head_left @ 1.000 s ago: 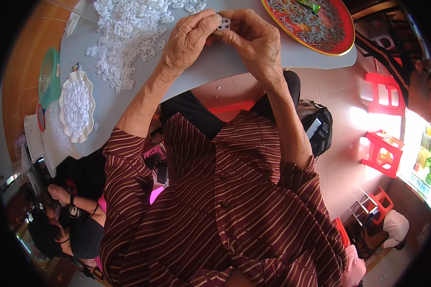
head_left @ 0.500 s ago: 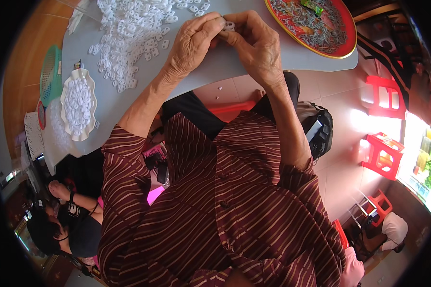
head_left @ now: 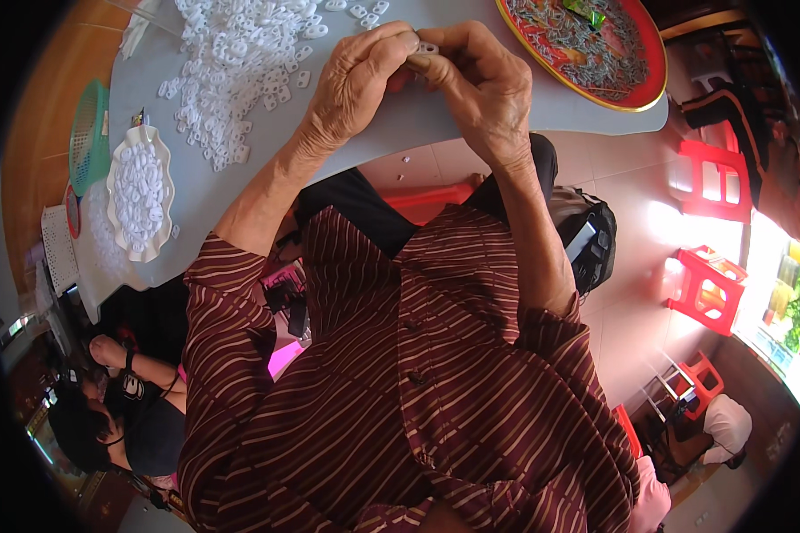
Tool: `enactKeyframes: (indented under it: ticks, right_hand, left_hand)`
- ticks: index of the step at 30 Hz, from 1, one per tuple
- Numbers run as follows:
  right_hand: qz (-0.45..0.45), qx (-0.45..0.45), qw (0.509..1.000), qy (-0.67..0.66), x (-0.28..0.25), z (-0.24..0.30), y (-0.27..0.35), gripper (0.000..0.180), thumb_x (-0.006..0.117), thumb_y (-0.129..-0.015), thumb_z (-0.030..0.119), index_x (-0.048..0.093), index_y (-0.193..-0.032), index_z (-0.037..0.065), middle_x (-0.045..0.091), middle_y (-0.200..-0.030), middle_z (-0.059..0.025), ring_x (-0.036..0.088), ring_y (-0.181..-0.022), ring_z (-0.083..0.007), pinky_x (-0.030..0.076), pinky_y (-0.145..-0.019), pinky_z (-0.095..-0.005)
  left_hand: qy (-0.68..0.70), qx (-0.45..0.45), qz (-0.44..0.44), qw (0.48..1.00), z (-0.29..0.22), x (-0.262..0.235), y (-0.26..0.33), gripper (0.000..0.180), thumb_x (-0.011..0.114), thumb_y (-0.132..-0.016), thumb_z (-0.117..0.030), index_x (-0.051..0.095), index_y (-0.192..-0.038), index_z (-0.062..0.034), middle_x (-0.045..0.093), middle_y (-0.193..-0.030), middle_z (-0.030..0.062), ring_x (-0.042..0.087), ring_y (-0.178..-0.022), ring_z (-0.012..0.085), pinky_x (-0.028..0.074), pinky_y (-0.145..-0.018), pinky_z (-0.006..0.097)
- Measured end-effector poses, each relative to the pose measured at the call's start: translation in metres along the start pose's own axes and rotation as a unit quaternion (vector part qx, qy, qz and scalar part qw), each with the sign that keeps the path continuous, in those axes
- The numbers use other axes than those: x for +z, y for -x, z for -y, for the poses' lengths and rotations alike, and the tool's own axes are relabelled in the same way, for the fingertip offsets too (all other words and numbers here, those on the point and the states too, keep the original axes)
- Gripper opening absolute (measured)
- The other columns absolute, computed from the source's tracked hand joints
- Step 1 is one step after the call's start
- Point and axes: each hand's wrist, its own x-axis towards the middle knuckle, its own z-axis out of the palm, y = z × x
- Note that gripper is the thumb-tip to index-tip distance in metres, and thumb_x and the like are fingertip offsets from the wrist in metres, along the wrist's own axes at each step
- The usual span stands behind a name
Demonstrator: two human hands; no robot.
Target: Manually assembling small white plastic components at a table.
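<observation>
Grey round table (head_left: 240, 191) fills the upper part of the head view, over a pale tiled floor (head_left: 631, 293) with red plastic stools (head_left: 707, 289) off to the person's right.

Left hand (head_left: 357, 84) and right hand (head_left: 480, 80) meet at the table's near edge, fingertips pressed together. Both pinch one small white plastic piece (head_left: 427, 49), held just above the tabletop between thumbs and forefingers. The shape of the piece is too small to make out.

Loose heap of white plastic pieces (head_left: 236, 62) lies on the table just left of the left hand, spreading toward the far edge. White scalloped dish (head_left: 140, 191) sits further left, near the table's rim, filled with more of the same pieces. Green mesh basket (head_left: 87, 133) lies beyond the dish, at the left edge.

Red round tray (head_left: 596, 49) rests on the table to the right of the right hand, near it but not touching, with a layer of small grey bits inside.

Second person (head_left: 120, 417) is seated low at lower left, well apart from the hands.
</observation>
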Motion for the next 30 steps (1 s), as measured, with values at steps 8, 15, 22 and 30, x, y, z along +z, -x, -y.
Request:
enactKeyframes:
  ticks: [8,15,22,30]
  right_hand:
    - [-0.004,0.118,0.983,-0.141,-0.011,-0.002,-0.009,0.017,0.059,-0.09,0.007,0.061,-0.101,-0.005,0.065,-0.078,-0.0062,0.056,-0.068,-0.0079,0.047,-0.064,-0.0207]
    - [-0.018,0.148,0.972,-0.179,-0.005,-0.006,-0.004,0.014,0.058,-0.09,0.006,0.06,-0.097,-0.005,0.062,-0.08,-0.0042,0.056,-0.07,-0.0079,0.046,-0.064,-0.0213]
    - [-0.068,0.084,0.99,0.091,-0.039,0.028,-0.103,0.019,0.055,-0.086,0.01,0.064,-0.09,-0.006,0.061,-0.062,-0.0051,0.057,-0.06,-0.0082,0.047,-0.058,-0.0239]
    - [0.04,-0.022,0.996,-0.071,-0.083,0.005,-0.189,0.014,0.061,-0.081,0.011,0.068,-0.085,0.0,0.062,-0.063,-0.0051,0.057,-0.057,-0.0112,0.047,-0.055,-0.0272]
  left_hand:
    - [-0.004,0.029,-0.029,0.999,0.002,0.006,-0.01,0.028,0.047,-0.094,-0.026,0.055,-0.094,0.0007,0.048,-0.063,0.0052,0.042,-0.06,0.0104,0.038,-0.055,0.027]
    - [0.002,0.043,-0.013,0.999,-0.011,0.007,-0.001,0.02,0.046,-0.094,-0.018,0.052,-0.089,-0.0002,0.052,-0.068,0.0053,0.048,-0.064,0.0114,0.041,-0.059,0.026]
    - [0.151,-0.004,-0.107,0.983,-0.008,-0.005,0.0,0.026,0.046,-0.093,-0.023,0.053,-0.081,-0.0008,0.054,-0.074,0.0045,0.049,-0.068,0.0111,0.041,-0.066,0.025]
    - [0.404,0.025,-0.288,0.868,0.01,-0.047,-0.033,0.021,0.044,-0.09,-0.014,0.048,-0.074,-0.0022,0.049,-0.07,0.0065,0.053,-0.072,0.0214,0.043,-0.071,0.035]
